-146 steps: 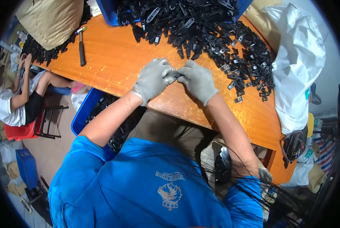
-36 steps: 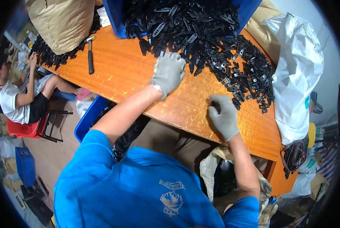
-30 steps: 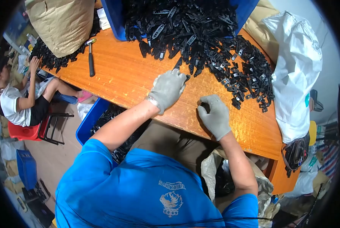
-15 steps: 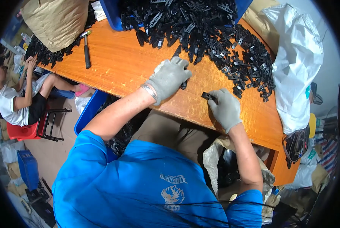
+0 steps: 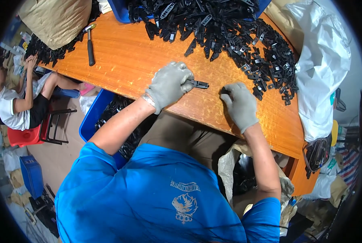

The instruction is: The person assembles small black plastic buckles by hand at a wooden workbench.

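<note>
My left hand [image 5: 170,85], in a grey glove, pinches a long black plastic part [image 5: 200,84] that points right, just above the tabletop. To the right, my gloved right hand [image 5: 241,106] is closed, thumb against curled fingers. A dark bit shows at its fingertips, apparently a small black plastic piece, mostly hidden by the glove. The two hands are apart, with the long part's free end facing the right hand. Beyond them lies a heap of long black plastic parts [image 5: 207,34], and at the right a pile of small black clip pieces [image 5: 266,67].
A blue bin [image 5: 118,10] stands tipped at the table's far side. On the wooden table [image 5: 124,52] lies a hammer [image 5: 90,46]. A brown sack [image 5: 57,20] and a white sack [image 5: 324,73] flank it. Another person [image 5: 17,99] sits at the left.
My left hand has drawn back left and turned, and the long part now shows clear of its fingers. My right hand's fingers have curled, hiding most of the small piece seen before.
</note>
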`<state>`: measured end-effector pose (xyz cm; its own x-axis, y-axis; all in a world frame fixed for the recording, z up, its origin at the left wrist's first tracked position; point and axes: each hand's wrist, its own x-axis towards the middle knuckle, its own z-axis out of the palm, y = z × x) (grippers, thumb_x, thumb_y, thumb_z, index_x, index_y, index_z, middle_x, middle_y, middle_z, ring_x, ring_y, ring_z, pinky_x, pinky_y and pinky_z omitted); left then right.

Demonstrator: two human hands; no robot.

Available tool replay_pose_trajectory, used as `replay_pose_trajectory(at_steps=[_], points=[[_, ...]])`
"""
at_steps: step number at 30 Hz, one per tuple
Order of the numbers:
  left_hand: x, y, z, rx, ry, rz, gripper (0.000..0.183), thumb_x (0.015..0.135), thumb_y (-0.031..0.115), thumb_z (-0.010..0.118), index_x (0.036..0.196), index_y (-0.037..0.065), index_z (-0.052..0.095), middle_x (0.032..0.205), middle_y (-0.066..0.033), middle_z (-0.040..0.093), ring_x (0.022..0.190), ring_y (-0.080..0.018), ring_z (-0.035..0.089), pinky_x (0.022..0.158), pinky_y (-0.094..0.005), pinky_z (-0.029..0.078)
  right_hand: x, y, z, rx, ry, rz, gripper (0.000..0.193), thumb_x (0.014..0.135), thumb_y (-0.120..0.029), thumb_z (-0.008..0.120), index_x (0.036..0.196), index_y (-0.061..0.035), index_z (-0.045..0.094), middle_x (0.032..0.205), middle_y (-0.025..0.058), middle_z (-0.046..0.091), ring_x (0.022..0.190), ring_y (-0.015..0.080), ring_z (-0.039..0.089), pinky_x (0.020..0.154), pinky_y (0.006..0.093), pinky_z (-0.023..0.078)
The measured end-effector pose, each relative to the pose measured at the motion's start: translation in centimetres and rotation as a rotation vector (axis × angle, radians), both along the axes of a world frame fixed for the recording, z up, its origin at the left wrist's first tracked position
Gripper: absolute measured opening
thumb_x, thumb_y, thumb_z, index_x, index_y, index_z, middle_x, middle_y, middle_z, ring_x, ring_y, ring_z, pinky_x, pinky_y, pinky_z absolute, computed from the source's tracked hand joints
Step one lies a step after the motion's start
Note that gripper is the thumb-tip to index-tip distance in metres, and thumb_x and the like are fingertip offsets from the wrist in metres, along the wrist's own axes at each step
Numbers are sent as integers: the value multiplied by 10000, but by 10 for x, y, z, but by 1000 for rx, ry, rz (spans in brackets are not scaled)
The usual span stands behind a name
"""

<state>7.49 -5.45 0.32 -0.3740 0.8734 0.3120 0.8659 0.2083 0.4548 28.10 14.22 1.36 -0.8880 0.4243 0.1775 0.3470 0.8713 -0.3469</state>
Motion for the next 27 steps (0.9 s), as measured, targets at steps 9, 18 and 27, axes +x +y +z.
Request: replay_pose_trajectory(at_steps=[9,18,27], points=[[2,4,-10,73,-17,-1,137,887,194,829,968,123,743,984,-96,676,984,-352,648,837,-479,546,-45,-18,2,-22,48,176,159,946,-228,784,1089,-160,783,1029,88,699,947,329,729,785,463,593],[0,-11,2,-22,36,24,153,893,212,825,958,112,729,988,-109,665,999,-348,664,838,-482,544,-64,-20,-2,63,77,337,163,951,-244,792,1099,-177,787,1010,59,712,915,319,734,757,438,597],[-61,-121,68,-221,-652,88,240,959,220,777,1121,43,778,1083,-159,744,1081,-348,722,976,-433,565,49,56,14,293,82,-242,184,948,-209,805,1118,-141,807,1161,99,747,995,328,753,834,451,606]])
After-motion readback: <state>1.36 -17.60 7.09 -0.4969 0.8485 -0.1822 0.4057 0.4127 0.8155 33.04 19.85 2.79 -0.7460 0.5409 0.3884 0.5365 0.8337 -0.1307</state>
